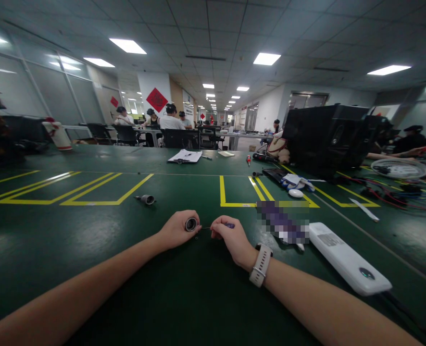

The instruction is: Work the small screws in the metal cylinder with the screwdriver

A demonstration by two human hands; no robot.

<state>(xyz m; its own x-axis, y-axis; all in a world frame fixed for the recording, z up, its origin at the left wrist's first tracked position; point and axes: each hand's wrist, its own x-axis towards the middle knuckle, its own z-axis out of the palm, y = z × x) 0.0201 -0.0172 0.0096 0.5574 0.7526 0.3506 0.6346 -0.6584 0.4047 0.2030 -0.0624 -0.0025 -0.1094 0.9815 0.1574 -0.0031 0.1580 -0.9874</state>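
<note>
My left hand (175,229) is closed around a round metal connector shell (191,224), its open end turned up toward me. In my right hand (236,240), which wears a pale wristwatch, is a thin screwdriver (230,225) with a dark purple handle. Its slim shaft points left and its end is beside the shell; whether the two touch I cannot tell. Just below the shell lies a tiny part (196,238), too small to name. A second metal connector (148,199) rests on the green table beyond my left hand.
A white power strip (350,259) with a black cord lies right of my right hand, beside a blurred-out purple item (283,221). Farther off are gloves (295,182), papers on a clipboard (184,156), a large black case (317,139) and loose cables (389,192). Several people sit in the background.
</note>
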